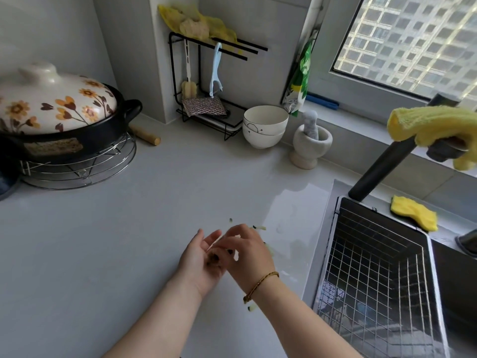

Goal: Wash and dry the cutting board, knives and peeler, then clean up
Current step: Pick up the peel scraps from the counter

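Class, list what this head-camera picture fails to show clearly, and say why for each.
Head view: the scraps in the left hand are motion-blurred and half covered by the right hand.
The spout of the tap is hidden under the yellow cloth.
The clay pot is cut by the left edge.

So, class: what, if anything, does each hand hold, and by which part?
The left hand cups dark scraps in its open palm. The right hand: cannot tell, fingers blurred.

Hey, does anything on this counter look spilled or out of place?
Yes. Small vegetable scraps lie scattered on the counter around the left hand and right hand, and a wet patch shines beside the sink.
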